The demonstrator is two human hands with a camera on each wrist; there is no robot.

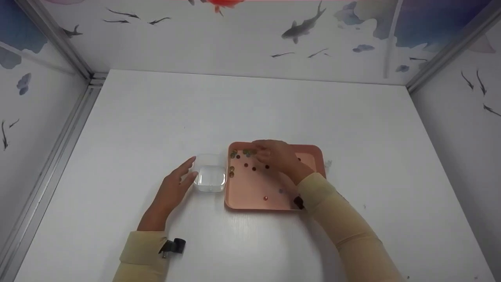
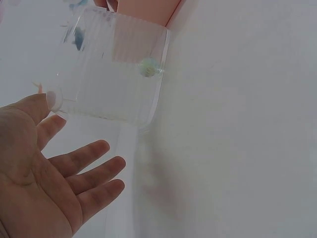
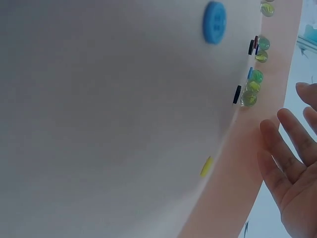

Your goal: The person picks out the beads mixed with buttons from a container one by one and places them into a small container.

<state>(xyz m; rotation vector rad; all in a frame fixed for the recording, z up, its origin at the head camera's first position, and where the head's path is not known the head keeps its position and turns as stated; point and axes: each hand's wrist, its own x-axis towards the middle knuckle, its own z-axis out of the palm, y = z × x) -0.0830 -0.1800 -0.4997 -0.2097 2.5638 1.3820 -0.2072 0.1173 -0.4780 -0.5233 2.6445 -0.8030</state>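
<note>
At the left side of a clear plastic container (image 1: 210,189), my left hand (image 1: 175,184) touches the wall with thumb and forefinger. The left wrist view shows the other fingers of that hand spread, and a greenish marble (image 2: 148,67) through the clear plastic. My right hand (image 1: 277,154) is over the back edge of a pink tray (image 1: 250,188), fingers extended beside a row of glass marbles (image 3: 252,87). Nothing shows between those fingers. A blue button (image 3: 214,22) and a yellow button (image 3: 206,166) lie in the tray, with dark red buttons (image 1: 254,169) scattered near the marbles.
Container and tray stand side by side on a white table (image 1: 235,109). Printed panels (image 1: 219,47) with fish close off the back and sides. A small clear piece (image 1: 328,163) lies just right of the tray. The right forearm crosses over the tray's right side.
</note>
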